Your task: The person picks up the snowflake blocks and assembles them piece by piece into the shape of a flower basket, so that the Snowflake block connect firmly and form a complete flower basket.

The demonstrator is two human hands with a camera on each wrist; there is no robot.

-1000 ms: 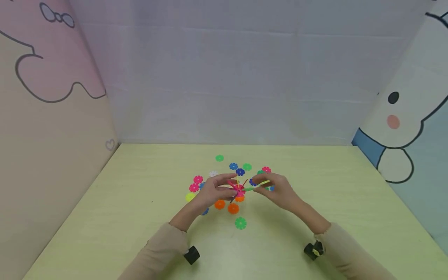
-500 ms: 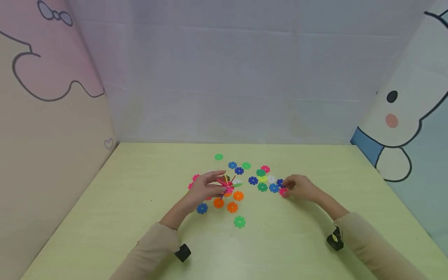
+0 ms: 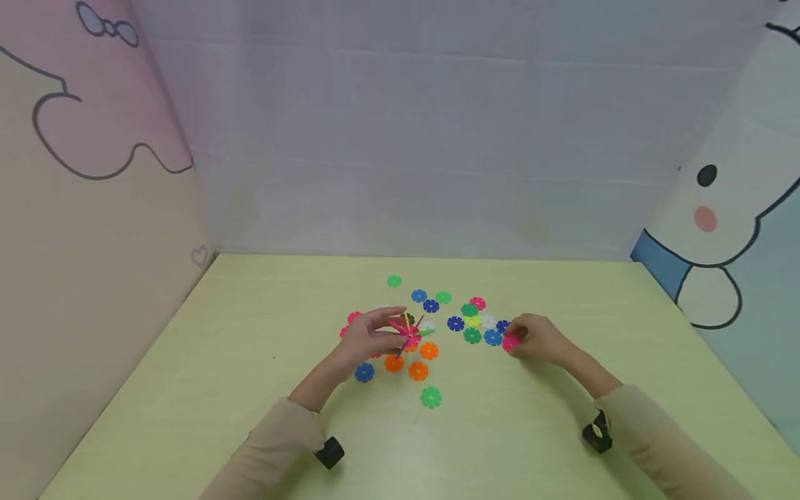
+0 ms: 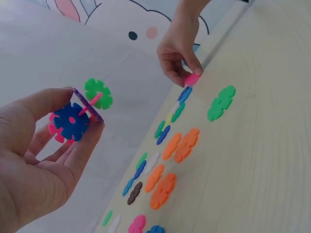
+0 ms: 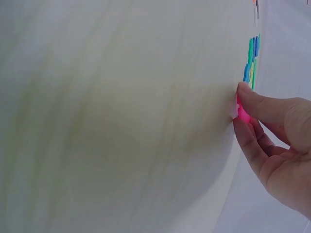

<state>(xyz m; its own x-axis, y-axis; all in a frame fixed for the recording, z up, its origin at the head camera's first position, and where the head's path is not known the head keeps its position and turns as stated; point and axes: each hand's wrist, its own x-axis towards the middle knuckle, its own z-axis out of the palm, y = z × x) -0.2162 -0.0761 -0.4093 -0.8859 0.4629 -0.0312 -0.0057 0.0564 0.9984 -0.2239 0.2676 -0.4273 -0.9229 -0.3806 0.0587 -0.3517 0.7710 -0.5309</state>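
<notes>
My left hand (image 3: 369,340) holds a cluster of joined snowflake discs (image 3: 410,336) above the table. In the left wrist view, thumb and fingers pinch a purple disc seen edge-on, with a blue disc (image 4: 72,121), a green disc (image 4: 98,93) and pink ones joined about it. At the right end of the scattered pieces, my right hand (image 3: 540,338) pinches a pink snowflake disc (image 3: 510,342) between thumb and fingers. In the right wrist view that pink disc (image 5: 242,112) is tilted up at the tabletop, partly hidden by the fingers.
Loose discs lie flat between and around the hands: orange ones (image 3: 418,371), a green one (image 3: 431,397) nearest me, a blue one (image 3: 364,373) below the left hand. Several more, including a yellow one (image 3: 473,321), lie left of the right hand. A pale wall (image 3: 400,153) stands behind the table.
My right hand has left the cluster, moved right to the table and taken hold of the pink disc, now raised on edge. The left hand shifted slightly left with the cluster.
</notes>
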